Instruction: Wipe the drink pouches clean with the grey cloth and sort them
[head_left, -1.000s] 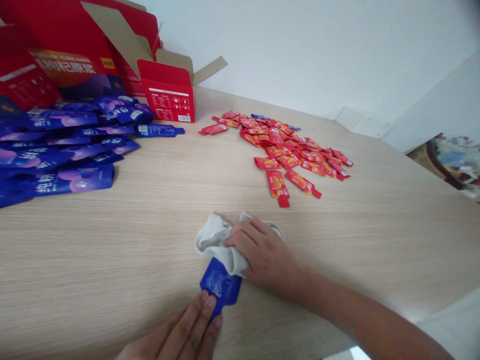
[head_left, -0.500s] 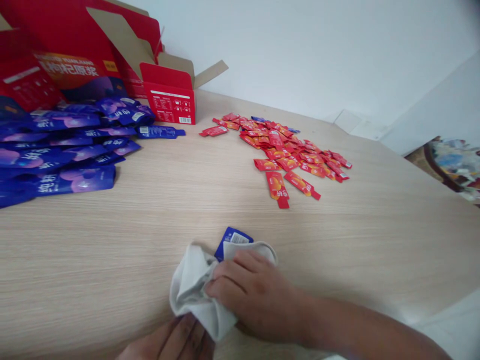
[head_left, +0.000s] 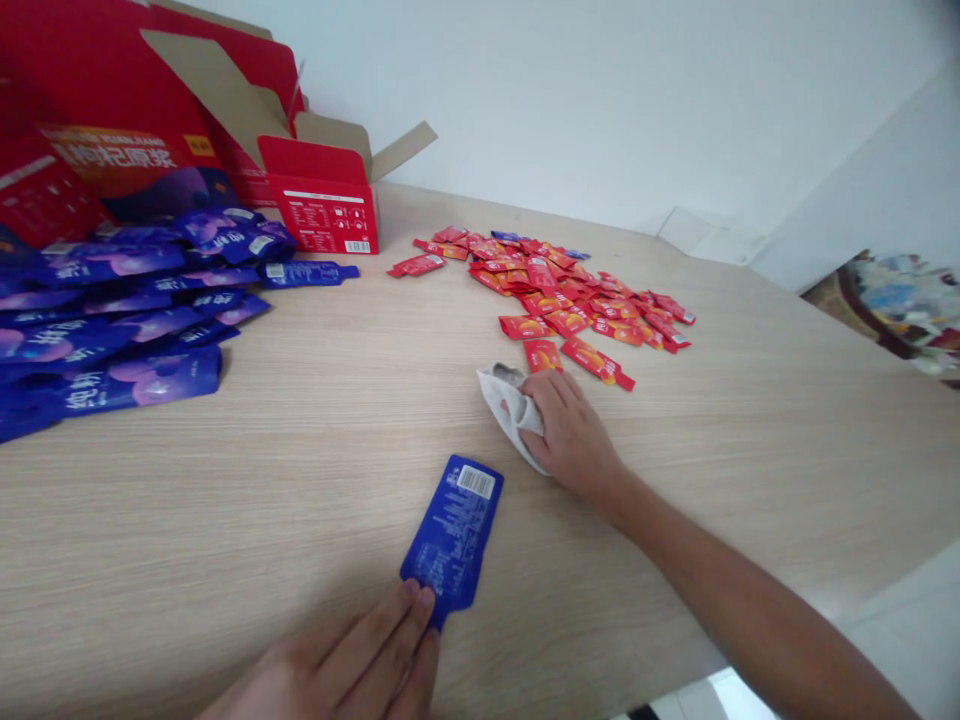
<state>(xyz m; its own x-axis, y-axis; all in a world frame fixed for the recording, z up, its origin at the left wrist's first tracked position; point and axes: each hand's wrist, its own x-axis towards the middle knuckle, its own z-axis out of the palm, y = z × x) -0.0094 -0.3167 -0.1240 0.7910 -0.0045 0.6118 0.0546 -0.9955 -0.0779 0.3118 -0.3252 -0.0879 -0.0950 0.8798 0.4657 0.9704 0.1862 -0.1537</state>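
A blue sachet (head_left: 456, 535) lies at the front of the table, its barcode end pointing away from me and its narrow neck towards me. The fingers of my left hand (head_left: 367, 650) are closed over that neck; the thumb is hidden. Farther off to the right, my right hand (head_left: 574, 430) grips a crumpled white cloth (head_left: 510, 400). The cloth is just in front of the nearest red sachets (head_left: 598, 362) and covers the lower part of one.
Many red sachets form a loose heap (head_left: 555, 285) near the wall. At the left are stacked blue sachets (head_left: 135, 320), with a single blue sachet (head_left: 307, 273) beside them. An open red box (head_left: 326, 205) and larger red cartons (head_left: 150, 80) stand behind.
My right hand has carried the white cloth off the blue sachet, away from me and to the right. The sachet is now uncovered, and my left hand stays at its neck.
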